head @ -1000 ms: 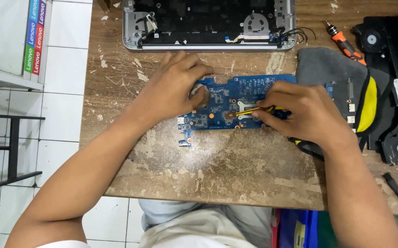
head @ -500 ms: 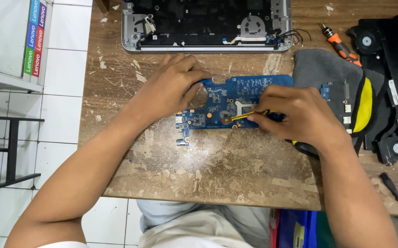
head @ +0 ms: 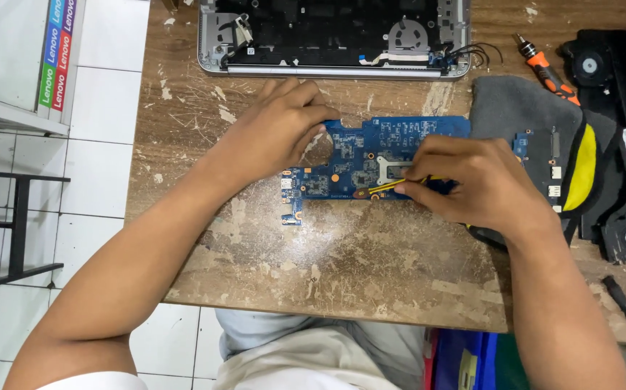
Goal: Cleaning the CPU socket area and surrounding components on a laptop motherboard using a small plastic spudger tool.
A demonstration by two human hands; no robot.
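A blue laptop circuit board [head: 360,162] lies flat on a worn wooden table [head: 342,267]. My left hand [head: 273,133] rests on the board's upper left edge, fingers curled over it and pressing it down. My right hand [head: 472,184] grips a thin yellow-and-black tool [head: 392,186]. The tool's tip touches the board near a silver chip at its lower middle. My right hand covers the board's right part.
An opened silver laptop base [head: 335,36] lies at the table's far edge. A grey cloth [head: 522,108], an orange screwdriver [head: 544,68], black fan parts [head: 616,65] and a yellow-and-black piece [head: 587,170] sit to the right. White tiled floor lies to the left.
The tool's tip has slid leftward along the board's lower middle. My left hand stays on the board's upper left edge; the view has shifted slightly.
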